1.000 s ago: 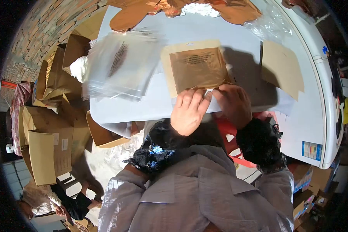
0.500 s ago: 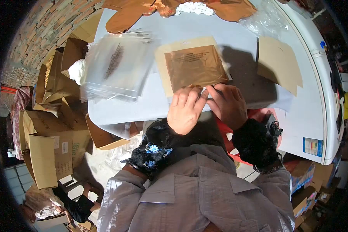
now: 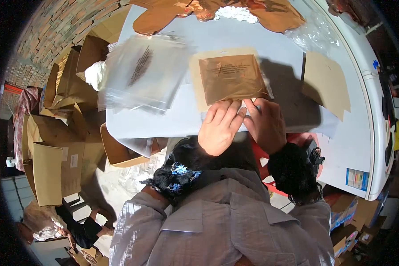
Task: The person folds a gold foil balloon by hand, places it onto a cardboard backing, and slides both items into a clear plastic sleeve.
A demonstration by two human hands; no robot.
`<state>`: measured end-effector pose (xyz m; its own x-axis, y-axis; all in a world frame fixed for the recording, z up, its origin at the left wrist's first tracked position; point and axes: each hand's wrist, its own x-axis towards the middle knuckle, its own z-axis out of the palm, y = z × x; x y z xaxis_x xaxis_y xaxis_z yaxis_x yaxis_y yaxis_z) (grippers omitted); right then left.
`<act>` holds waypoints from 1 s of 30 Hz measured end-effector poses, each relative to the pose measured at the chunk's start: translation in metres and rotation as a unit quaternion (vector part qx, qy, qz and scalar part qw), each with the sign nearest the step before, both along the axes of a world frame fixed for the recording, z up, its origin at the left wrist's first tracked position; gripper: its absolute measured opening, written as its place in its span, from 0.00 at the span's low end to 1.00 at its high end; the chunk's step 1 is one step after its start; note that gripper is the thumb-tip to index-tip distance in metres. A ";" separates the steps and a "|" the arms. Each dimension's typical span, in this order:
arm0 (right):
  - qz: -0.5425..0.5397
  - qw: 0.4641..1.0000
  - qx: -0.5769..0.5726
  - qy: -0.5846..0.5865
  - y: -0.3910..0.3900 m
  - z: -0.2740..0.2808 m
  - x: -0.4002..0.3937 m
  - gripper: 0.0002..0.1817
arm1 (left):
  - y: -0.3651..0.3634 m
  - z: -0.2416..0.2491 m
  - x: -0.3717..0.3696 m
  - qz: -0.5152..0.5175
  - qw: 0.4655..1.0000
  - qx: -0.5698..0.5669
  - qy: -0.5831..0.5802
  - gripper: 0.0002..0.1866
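Note:
A flat clear plastic bag [image 3: 271, 91] lies in front of me. Inside it are a tan cardboard backing [image 3: 198, 82] and a folded copper-coloured foil sheet [image 3: 232, 80] with small dark print. My left hand [image 3: 219, 128] is at the bag's near edge, fingers together and pressed down on it. Close beside it, my right hand [image 3: 267, 126] has its fingers bent against the same edge, thumb and forefinger near the left thumb. My fingers hide most of that edge. To the left lies a stack of clear printed plastic bags [image 3: 164, 80].
Copper foil pieces [image 3: 279, 17] and a white pile [image 3: 237, 14] lie at the table's far side. Tan cardboard [image 3: 326, 84] and crumpled clear plastic [image 3: 317, 37] are on the right. Open cartons [image 3: 53, 168] stand left; another person's arm [image 3: 82, 228] shows lower left.
The view has shifted slightly, so the table and its things appear a little lower and further right. Both hands stay at the bag's near edge, with the fingers only slightly moved.

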<state>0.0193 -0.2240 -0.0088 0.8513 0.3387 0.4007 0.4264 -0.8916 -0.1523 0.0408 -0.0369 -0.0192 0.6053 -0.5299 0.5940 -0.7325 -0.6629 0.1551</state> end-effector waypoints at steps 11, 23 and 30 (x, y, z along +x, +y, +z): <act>0.017 0.999 0.030 -0.034 -0.012 -0.004 -0.006 0.31 | 0.000 0.002 0.000 0.000 1.000 0.014 0.020 0.22; -0.044 0.987 0.125 -0.092 -0.062 0.028 0.026 0.19 | -0.011 0.016 -0.001 0.044 0.994 0.013 0.095 0.27; -0.130 0.988 0.080 0.017 -0.169 0.101 0.161 0.13 | -0.009 0.019 0.000 0.036 0.994 0.079 0.060 0.30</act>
<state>0.1800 -0.3932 0.0926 0.9149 0.0418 0.4015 0.1787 -0.9338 -0.3100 0.0409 -0.0458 -0.0004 0.7063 -0.5637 0.4283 -0.6651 -0.7357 0.1284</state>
